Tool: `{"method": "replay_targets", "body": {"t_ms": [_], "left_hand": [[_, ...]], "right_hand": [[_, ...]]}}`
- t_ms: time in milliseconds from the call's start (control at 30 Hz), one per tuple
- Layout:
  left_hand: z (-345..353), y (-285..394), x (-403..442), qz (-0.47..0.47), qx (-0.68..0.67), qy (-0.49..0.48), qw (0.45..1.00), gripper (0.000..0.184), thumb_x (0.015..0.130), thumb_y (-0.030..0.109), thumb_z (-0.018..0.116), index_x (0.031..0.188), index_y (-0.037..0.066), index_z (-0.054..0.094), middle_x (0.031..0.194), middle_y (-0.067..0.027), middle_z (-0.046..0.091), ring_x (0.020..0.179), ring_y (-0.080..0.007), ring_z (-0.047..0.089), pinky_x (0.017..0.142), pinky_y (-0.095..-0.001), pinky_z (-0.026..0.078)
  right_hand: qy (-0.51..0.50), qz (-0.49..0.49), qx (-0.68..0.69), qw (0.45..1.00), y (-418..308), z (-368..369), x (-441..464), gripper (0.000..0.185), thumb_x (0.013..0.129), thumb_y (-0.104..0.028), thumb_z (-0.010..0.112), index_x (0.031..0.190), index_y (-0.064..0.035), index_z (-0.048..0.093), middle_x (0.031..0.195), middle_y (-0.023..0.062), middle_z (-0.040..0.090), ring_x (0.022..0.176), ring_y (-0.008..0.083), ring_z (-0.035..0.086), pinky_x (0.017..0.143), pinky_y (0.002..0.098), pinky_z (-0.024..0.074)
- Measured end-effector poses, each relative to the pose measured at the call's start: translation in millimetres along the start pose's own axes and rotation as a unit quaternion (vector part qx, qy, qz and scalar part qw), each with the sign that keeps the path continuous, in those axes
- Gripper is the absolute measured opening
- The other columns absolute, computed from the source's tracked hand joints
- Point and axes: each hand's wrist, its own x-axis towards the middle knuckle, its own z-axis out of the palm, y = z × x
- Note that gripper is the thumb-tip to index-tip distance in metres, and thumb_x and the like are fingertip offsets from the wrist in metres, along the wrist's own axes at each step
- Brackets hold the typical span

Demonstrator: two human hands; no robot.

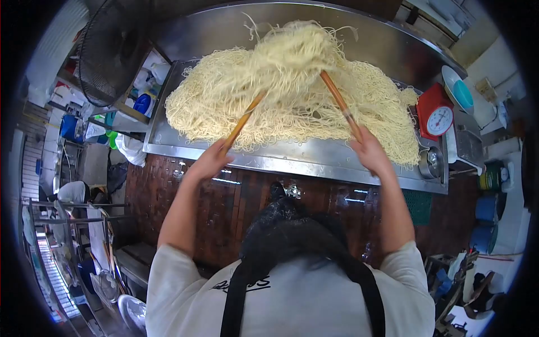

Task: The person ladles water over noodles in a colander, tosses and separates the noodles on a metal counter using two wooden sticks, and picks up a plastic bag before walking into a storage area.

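The left hand (208,163), left of centre in the frame, has its fingers closed around the near end of a long, round, orange-brown wooden stick (245,119). Right of centre, the right hand (369,151) is clamped on the near end of a second long, reddish-brown wooden stick (340,102). Both sticks slant inward toward the top of the frame, and their far ends disappear into a raised, motion-blurred clump of pale yellow, thin noodles (300,56) at upper centre. A few loose strands fly out above it. Around and below the clump, a wide, tangled heap of the same noodles (384,106) spreads across the upper middle, on a long, shallow, silver metal table with a raised rim (292,164).

At the table's right end, a small round silver metal bowl (432,163) stands beside the heap's edge. Just above it in the frame is a red weighing scale with a round white dial (433,112), and near that a turquoise round bowl (462,94). A black wire-caged fan (112,53) fills the upper left. Dark reddish-brown floor tiles (163,194), shiny in places, show below the table.
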Motion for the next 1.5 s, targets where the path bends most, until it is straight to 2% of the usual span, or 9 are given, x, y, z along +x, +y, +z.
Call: {"method": "replay_targets", "body": {"t_ms": [167,300,533,800,900,967,1000,1333,1500], "left_hand": [[-42,-116,-115,-0.015,0.135,-0.002,0.991,0.043,0.086,0.009,0.068,0.127,0.004,0.056,0.088,-0.0109,0.068,0.078,-0.0267,0.067,0.077,-0.0395,0.053],[43,-143,-44,-0.043,0.187,0.036,0.981,0.035,0.096,0.017,0.046,0.126,0.000,0.052,0.105,-0.0337,0.065,0.105,-0.0488,0.062,0.086,-0.0566,0.049],[66,-41,6,0.086,0.120,-0.018,0.989,0.049,0.090,0.017,0.065,0.133,0.003,0.047,0.106,-0.0258,0.067,0.102,-0.0436,0.065,0.087,-0.0476,0.051],[143,-25,31,-0.091,-0.052,-0.050,0.993,0.056,0.088,0.019,0.069,0.136,0.005,0.046,0.112,-0.0241,0.066,0.104,-0.0413,0.065,0.091,-0.0468,0.051],[140,11,9,0.063,0.047,-0.025,0.997,0.058,0.090,0.017,0.070,0.141,0.007,0.044,0.097,-0.0150,0.066,0.076,-0.0249,0.066,0.063,-0.0378,0.054],[109,-38,-1,0.229,0.108,0.027,0.967,0.060,0.089,0.019,0.072,0.141,0.007,0.045,0.107,-0.0158,0.065,0.090,-0.0260,0.066,0.076,-0.0385,0.054],[76,-17,-33,0.071,0.088,-0.029,0.993,0.062,0.088,0.021,0.071,0.142,0.008,0.046,0.115,-0.0203,0.066,0.108,-0.0349,0.064,0.093,-0.0415,0.050],[93,-17,44,-0.024,0.174,-0.107,0.979,0.052,0.085,0.005,0.052,0.136,-0.002,0.047,0.101,-0.0329,0.067,0.097,-0.0466,0.066,0.080,-0.0504,0.054],[-9,-47,71,0.121,0.233,-0.213,0.941,0.054,0.085,0.021,0.067,0.134,0.008,0.049,0.096,-0.0201,0.069,0.081,-0.0321,0.068,0.067,-0.0455,0.052]], "right_hand": [[-0.197,0.211,-0.158,0.944,54,-101,-145,0.031,0.089,-0.014,0.062,0.117,-0.0021,0.055,0.098,0.0285,0.065,0.099,0.0488,0.061,0.083,0.0531,0.0484],[-0.188,0.145,-0.134,0.962,143,31,-120,0.049,0.090,-0.014,0.058,0.136,-0.0004,0.049,0.130,0.0293,0.056,0.113,0.0484,0.057,0.099,0.0514,0.0469],[-0.096,-0.024,0.014,0.995,40,61,-27,0.025,0.094,-0.018,0.059,0.112,-0.0035,0.050,0.094,0.0276,0.065,0.093,0.0523,0.061,0.078,0.0554,0.0494],[-0.095,0.078,0.115,0.986,52,130,-61,0.029,0.092,-0.021,0.061,0.112,-0.0012,0.051,0.099,0.0285,0.062,0.096,0.0476,0.061,0.083,0.0496,0.0492],[-0.065,0.068,0.148,0.984,-16,46,-48,0.028,0.093,-0.017,0.061,0.115,-0.0017,0.052,0.098,0.0257,0.063,0.095,0.0445,0.061,0.083,0.0470,0.0487],[-0.012,0.031,0.081,0.996,3,13,-60,0.029,0.094,-0.018,0.061,0.116,-0.0016,0.052,0.098,0.0255,0.063,0.095,0.0441,0.062,0.082,0.0472,0.0485],[0.005,0.002,0.045,0.999,24,-2,-67,0.030,0.094,-0.020,0.061,0.115,-0.0006,0.051,0.099,0.0277,0.064,0.096,0.0467,0.062,0.081,0.0498,0.0486],[-0.117,0.366,0.078,0.920,69,-29,-164,0.042,0.095,-0.023,0.066,0.131,-0.0047,0.054,0.072,0.0039,0.054,0.047,0.0114,0.047,0.040,0.0308,0.0381],[-0.093,0.348,-0.093,0.928,53,-77,-147,0.040,0.086,-0.018,0.072,0.121,-0.0004,0.062,0.083,0.0131,0.065,0.068,0.0263,0.064,0.059,0.0387,0.0497]]}}
